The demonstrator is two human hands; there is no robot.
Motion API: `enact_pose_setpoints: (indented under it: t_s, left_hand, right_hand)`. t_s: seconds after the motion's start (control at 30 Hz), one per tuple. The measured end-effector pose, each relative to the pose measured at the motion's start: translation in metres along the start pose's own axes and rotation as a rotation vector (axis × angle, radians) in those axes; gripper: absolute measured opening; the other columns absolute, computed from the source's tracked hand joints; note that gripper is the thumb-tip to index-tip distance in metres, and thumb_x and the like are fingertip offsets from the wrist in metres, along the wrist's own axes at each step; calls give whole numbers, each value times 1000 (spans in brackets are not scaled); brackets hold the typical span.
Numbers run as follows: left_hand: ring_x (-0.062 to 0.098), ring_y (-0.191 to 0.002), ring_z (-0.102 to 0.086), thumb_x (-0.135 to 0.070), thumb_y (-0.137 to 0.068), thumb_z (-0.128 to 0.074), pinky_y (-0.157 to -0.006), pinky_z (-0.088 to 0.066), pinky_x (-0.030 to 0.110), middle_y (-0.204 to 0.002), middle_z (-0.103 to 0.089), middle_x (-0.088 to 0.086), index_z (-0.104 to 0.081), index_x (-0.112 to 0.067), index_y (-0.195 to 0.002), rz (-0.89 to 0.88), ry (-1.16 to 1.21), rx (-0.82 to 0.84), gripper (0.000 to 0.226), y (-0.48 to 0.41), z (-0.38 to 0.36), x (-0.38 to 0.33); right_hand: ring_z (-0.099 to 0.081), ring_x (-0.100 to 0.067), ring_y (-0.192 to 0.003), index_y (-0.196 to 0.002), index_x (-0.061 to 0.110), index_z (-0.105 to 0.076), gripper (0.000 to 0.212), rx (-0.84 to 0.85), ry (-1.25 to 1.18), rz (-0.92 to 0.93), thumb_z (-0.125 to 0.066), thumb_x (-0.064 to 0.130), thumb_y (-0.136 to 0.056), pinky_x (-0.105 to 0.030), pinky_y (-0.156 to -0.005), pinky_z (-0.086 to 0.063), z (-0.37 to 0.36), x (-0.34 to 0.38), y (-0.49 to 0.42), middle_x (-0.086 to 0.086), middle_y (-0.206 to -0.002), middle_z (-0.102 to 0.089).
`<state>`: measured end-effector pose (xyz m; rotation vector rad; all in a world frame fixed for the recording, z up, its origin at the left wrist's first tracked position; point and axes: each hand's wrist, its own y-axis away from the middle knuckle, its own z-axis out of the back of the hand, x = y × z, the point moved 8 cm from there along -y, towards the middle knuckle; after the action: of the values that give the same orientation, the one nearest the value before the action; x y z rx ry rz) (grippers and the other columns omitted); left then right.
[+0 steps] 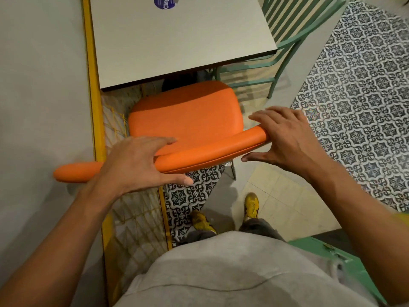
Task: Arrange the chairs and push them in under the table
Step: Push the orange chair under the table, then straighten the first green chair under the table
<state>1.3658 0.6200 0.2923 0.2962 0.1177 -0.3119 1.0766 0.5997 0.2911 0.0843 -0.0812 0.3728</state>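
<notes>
I see the orange chair [183, 120] straight below me, its padded seat facing the grey surface [177, 41] and its front edge just at that surface's near edge, with most of the seat out in the open. The curved orange backrest [199, 156] runs across my view between my two hands.

My left hand [137, 165] lies over the backrest toward its left part; the fingers reach forward over the top onto the seat side and the thumb sits under the rear edge, so the grip is a loose wrap around the backrest, touching it. The left end of the backrest sticks out past the wrist. The left forearm comes up from the lower left, wrist bent slightly.

My right hand [285, 138] is at the backrest's right end. Its fingers are spread over the top and the thumb is held apart below; the grip is wide, and the palm seems to press the tip, though I cannot tell how firmly. The right forearm slants in from the lower right.

A green metal chair [285, 41] stands at the surface's right side. A yellow frame [93, 85] runs along the wall on the left. My yellow shoes [251, 206] stand on the patterned tile floor [358, 107] behind the chair.
</notes>
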Motion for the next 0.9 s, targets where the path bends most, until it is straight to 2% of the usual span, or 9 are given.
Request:
enact_pose_setpoints:
  t_s: [0.13, 0.23, 0.33, 0.43, 0.53, 0.6, 0.63, 0.8, 0.9]
  left_hand:
    - [19, -131, -62, -111, -63, -38, -99, -50, 46, -148, -63, -12, -50, -42, -153, -150, 37, 4, 115, -54, 11, -74]
    - [21, -132, -62, -109, -70, -33, -102, -50, 45, -148, -63, -10, -53, -39, -153, -247, -5, 17, 110, -110, 10, -143]
    - [24, -129, -64, -106, -76, -29, -96, -52, 46, -144, -67, -8, -56, -41, -149, -294, -6, 7, 102, -165, 2, -209]
    - [23, -132, -63, -106, -77, -24, -94, -53, 46, -146, -66, -10, -56, -41, -149, -286, 21, 26, 102, -220, -8, -279]
    - [21, -134, -62, -107, -74, -19, -96, -53, 44, -148, -64, -11, -54, -41, -151, -283, 55, 94, 107, -277, -15, -344]
    - [23, -130, -65, -107, -74, -18, -89, -53, 41, -145, -66, -10, -54, -40, -151, -271, 48, 129, 109, -315, -23, -380]
    - [24, -128, -66, -107, -74, -17, -86, -52, 40, -144, -67, -9, -54, -40, -151, -256, 51, 133, 109, -330, -25, -392]
    - [27, -127, -66, -105, -78, -16, -91, -54, 45, -142, -68, -7, -55, -37, -148, -210, 74, 133, 105, -411, -30, -442]
    - [28, -126, -66, -102, -81, -18, -87, -53, 43, -141, -69, -4, -57, -35, -146, -209, 60, 106, 101, -456, -29, -463]
  right_hand:
    - [-46, -34, -149, -159, 22, -44, 108, 30, -36, -184, -65, 88, -76, -58, -117, -40, 0, -80, 19, -8, -160, -54]
    - [-46, -36, -149, -161, 21, -42, 108, 158, -48, -298, -63, 88, -78, -58, -117, -41, -14, -156, 38, -11, -161, -53]
    - [-43, -34, -153, -165, 22, -37, 110, 328, -67, -332, -63, 87, -80, -57, -120, -37, -35, -228, 51, -9, -168, -46]
    - [-44, -33, -152, -165, 20, -36, 108, 418, -86, -323, -66, 84, -83, -55, -122, -38, -44, -298, 58, -8, -169, -44]
    - [-47, -35, -149, -164, 19, -38, 105, 426, -73, -314, -66, 82, -85, -56, -119, -43, -31, -368, 56, -9, -165, -48]
    - [-46, -35, -150, -164, 19, -38, 105, 434, -58, -307, -64, 83, -85, -56, -120, -42, -19, -415, 52, -9, -165, -47]
    - [-46, -35, -150, -164, 18, -38, 105, 431, -39, -291, -63, 84, -86, -55, -120, -42, -14, -433, 47, -9, -165, -47]
    - [-47, -35, -149, -164, 18, -38, 100, 417, 11, -238, -59, 82, -90, -56, -122, -41, 6, -520, 13, -11, -165, -47]
    - [-49, -36, -147, -163, 18, -41, 95, 407, 18, -215, -59, 79, -92, -56, -120, -42, 11, -560, -19, -11, -164, -49]
